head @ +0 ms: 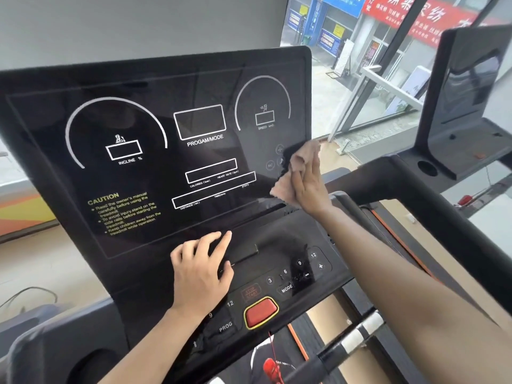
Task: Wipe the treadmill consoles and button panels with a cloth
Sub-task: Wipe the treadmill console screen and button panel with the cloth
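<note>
A black treadmill console with white dials and yellow caution text fills the middle of the view. My right hand presses a pinkish-beige cloth flat against the console's lower right edge, beside the small round icons. Below the screen lies the button panel with number keys, MODE, PROG and a red stop button. My left hand rests flat on the panel's left half, fingers spread and pointing up toward the screen.
A second treadmill console stands to the right, seen from its side. A black handrail runs along the right, and a striped grip bar crosses below. A window behind looks onto a street.
</note>
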A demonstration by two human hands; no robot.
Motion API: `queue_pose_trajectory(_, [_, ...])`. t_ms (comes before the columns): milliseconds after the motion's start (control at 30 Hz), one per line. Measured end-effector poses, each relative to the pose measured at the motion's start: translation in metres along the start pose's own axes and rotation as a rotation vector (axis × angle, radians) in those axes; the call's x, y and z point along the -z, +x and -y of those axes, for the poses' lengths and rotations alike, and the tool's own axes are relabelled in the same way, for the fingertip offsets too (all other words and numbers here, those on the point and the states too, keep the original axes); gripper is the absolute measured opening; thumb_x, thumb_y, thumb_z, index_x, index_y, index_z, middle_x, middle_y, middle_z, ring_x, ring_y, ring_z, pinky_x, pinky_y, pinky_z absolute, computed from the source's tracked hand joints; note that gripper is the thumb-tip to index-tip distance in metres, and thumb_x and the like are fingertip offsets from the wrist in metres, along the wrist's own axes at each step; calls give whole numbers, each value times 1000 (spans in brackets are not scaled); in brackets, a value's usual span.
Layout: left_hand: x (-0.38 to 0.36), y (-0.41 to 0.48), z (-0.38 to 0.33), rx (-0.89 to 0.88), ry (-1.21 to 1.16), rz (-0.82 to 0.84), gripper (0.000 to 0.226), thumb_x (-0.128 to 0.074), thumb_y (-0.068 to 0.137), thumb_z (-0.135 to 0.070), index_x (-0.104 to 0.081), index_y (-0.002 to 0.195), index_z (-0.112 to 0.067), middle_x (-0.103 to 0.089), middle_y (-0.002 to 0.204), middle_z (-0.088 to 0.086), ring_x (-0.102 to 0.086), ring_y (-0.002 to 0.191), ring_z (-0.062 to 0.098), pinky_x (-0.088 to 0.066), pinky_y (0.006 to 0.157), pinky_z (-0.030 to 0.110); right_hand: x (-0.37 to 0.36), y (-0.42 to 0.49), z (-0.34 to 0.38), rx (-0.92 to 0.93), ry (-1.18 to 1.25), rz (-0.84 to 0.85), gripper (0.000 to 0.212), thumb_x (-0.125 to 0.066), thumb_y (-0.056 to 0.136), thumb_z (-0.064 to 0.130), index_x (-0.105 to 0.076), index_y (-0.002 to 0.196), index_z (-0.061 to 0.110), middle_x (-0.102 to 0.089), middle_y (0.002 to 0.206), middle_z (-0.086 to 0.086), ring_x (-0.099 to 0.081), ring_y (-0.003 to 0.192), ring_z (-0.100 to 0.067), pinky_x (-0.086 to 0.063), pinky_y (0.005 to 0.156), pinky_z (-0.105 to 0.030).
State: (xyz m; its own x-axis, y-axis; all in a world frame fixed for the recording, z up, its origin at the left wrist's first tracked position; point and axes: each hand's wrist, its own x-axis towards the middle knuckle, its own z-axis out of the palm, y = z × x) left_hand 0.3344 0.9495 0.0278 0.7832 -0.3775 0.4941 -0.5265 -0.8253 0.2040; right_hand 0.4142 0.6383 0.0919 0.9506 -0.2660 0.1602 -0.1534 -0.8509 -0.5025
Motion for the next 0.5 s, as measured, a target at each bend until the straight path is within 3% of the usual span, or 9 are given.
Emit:
queue_pose_trajectory(100, [1, -1, 2, -17, 4, 5, 58, -70, 81, -32, -64, 139, -28, -64, 131, -6, -52, 106, 21, -39, 94, 45, -18, -33, -14, -30, 104, 14, 82, -8, 102, 65, -3, 160, 7, 2, 169, -21, -1, 158, -33, -10, 129, -45])
queue_pose_trajectory(167, [1, -2, 3, -26, 7, 6, 58, -70, 81, -32, -64, 139, -27, -64, 132, -5, -52, 106, 21, -39, 94, 45, -26, -50, -18, -43, 231, -20, 78, -29, 100, 60, 2, 161, 23, 13, 169, -15, 8, 158, -26, -9, 129, -46])
queue_pose_trajectory(267, [2, -3, 4, -26, 16, 14, 58, -72, 82, -30, -64, 139, -27, -64, 133, -5, -50, 108, 20, -39, 94, 44, -42, -70, -13, -127, 247, -55, 63, -43, 103, 45, -7, 153, 56, 19, 170, -2, 7, 158, -30, -8, 125, -60])
queue_pose_trajectory(333, [1, -4, 4, -19, 12, 25, 58, -72, 82, -29, -64, 139, -26, -64, 135, -5, -51, 111, 20, -39, 96, 44, -56, -80, -6, -190, 249, -71, 65, -41, 102, 45, -7, 158, 46, 22, 169, 4, 18, 157, -26, 4, 123, -64])
queue_pose_trajectory(400, [2, -5, 4, -15, -6, 36, 56, -71, 83, -29, -64, 139, -25, -63, 137, -4, -52, 113, 21, -39, 98, 44, -69, -89, 1, -170, 236, -86, 72, -39, 100, 50, -7, 162, 37, 21, 169, 5, 29, 154, -19, 14, 123, -60])
queue_pose_trajectory(500, [6, -6, 5, -22, -50, 64, 55, -67, 84, -29, -64, 139, -23, -61, 142, -3, -55, 120, 24, -38, 103, 44, -81, -102, 13, -105, 222, -108, 72, -50, 102, 41, -14, 163, 26, 12, 171, 2, 23, 155, -15, 15, 124, -55])
